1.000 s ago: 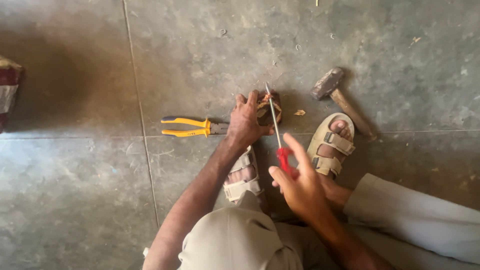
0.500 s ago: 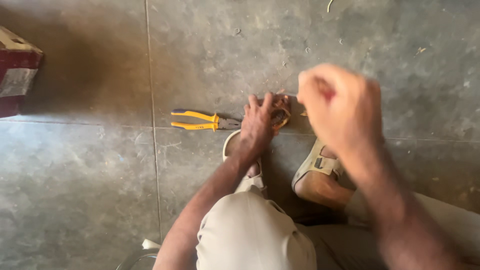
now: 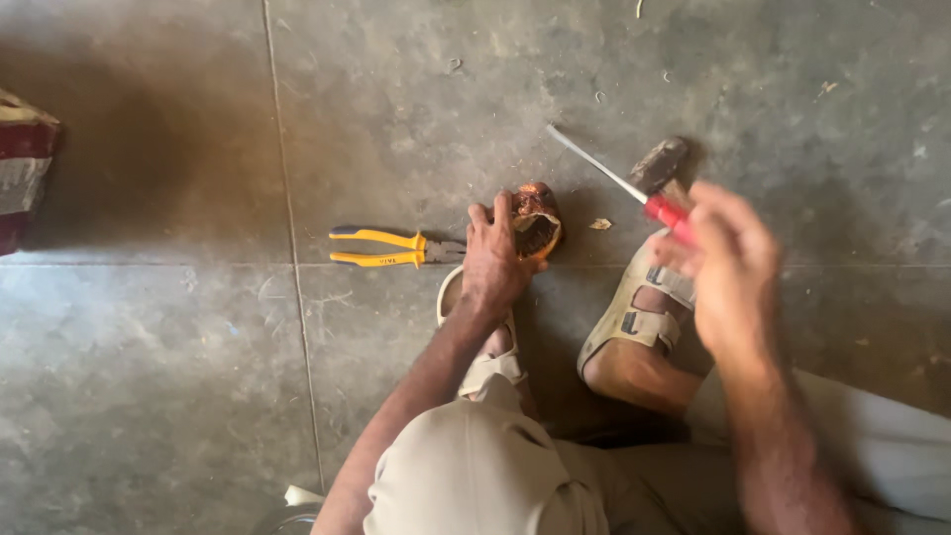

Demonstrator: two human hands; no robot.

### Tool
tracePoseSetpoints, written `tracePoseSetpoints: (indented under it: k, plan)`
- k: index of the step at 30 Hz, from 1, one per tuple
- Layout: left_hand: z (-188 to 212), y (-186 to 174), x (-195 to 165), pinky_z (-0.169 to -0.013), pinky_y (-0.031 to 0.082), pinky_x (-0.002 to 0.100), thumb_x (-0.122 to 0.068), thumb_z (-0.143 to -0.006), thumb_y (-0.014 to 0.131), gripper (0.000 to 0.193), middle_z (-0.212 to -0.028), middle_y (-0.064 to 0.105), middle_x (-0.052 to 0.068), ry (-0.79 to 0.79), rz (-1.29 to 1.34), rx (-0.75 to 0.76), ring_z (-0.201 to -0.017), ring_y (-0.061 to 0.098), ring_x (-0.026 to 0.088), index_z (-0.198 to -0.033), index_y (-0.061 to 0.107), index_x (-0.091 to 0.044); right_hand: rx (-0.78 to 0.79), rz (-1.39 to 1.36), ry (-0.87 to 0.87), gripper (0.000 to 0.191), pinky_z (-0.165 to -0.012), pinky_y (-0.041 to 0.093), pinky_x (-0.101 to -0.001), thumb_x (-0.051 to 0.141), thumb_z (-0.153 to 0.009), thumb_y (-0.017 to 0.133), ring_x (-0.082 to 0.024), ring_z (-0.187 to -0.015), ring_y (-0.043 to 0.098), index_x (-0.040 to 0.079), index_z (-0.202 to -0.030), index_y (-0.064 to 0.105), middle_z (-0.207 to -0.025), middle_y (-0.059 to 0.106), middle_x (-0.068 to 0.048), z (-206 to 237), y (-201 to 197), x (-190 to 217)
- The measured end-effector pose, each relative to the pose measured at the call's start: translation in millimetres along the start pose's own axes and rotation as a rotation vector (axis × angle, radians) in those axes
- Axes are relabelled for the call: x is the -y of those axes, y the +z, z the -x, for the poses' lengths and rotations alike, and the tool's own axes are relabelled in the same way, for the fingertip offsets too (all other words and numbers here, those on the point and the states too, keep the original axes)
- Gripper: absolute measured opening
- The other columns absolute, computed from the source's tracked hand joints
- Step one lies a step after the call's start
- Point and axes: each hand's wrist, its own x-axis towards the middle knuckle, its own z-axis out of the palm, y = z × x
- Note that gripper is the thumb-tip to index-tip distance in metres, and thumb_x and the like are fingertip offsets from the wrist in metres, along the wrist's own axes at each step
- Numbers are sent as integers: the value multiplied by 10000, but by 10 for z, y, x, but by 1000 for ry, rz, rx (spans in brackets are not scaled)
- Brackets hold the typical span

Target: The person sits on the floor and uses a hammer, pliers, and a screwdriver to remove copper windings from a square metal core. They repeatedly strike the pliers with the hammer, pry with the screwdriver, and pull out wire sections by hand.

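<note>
My left hand (image 3: pixel 495 260) presses down on a small round rusty-brown metal part with copper windings (image 3: pixel 536 218) on the grey floor. My right hand (image 3: pixel 728 267) is raised to the right of it and grips a screwdriver (image 3: pixel 634 190) by its red handle, the steel shaft pointing up and left, off the floor. The hand is motion-blurred. Yellow-handled pliers (image 3: pixel 386 248) lie just left of my left hand. A hammer (image 3: pixel 662 165) lies on the floor behind the screwdriver, partly hidden by my right hand.
My two feet in beige sandals (image 3: pixel 634 317) rest on the floor just below the part, with my knees in beige trousers in front. A red and white cloth bundle (image 3: pixel 22 168) sits at the left edge. Small chips lie scattered on the stone tiles.
My right hand swung up close to the camera, then came down to the right, still holding the screwdriver, now angled up-left. My left hand stayed on the metal part.
</note>
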Motion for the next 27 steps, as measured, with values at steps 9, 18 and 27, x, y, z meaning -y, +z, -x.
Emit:
tracePoseSetpoints:
  k: [9, 18, 27]
  plan:
    - [179, 61, 15, -990, 465, 519, -111, -656, 925, 1027, -1285, 420, 228, 22, -72, 10, -1191, 494, 451, -1464, 291, -118, 66, 983, -54, 594, -836, 544, -421, 230, -813, 830, -304, -969, 711, 107, -1351, 610, -1112, 721, -167, 43, -77, -1426]
    - [367, 234, 180, -896, 513, 467, -165, -766, 840, 887, -1211, 483, 184, 226, -243, -42, -1155, 515, 391, -1503, 348, -147, 38, 826, -548, 488, -928, 539, -402, 148, -891, 767, -282, -1069, 706, 82, -1353, 627, -1187, 677, -138, 241, 333, -962]
    - [395, 348, 320, -942, 530, 432, -79, -896, 643, 720, -1207, 510, 157, 447, -537, -105, -1101, 548, 326, -1550, 355, -165, 141, 706, -442, 376, -799, 573, -332, 140, -839, 833, -191, -908, 733, 8, -1133, 640, -1062, 728, -111, 241, 622, -665]
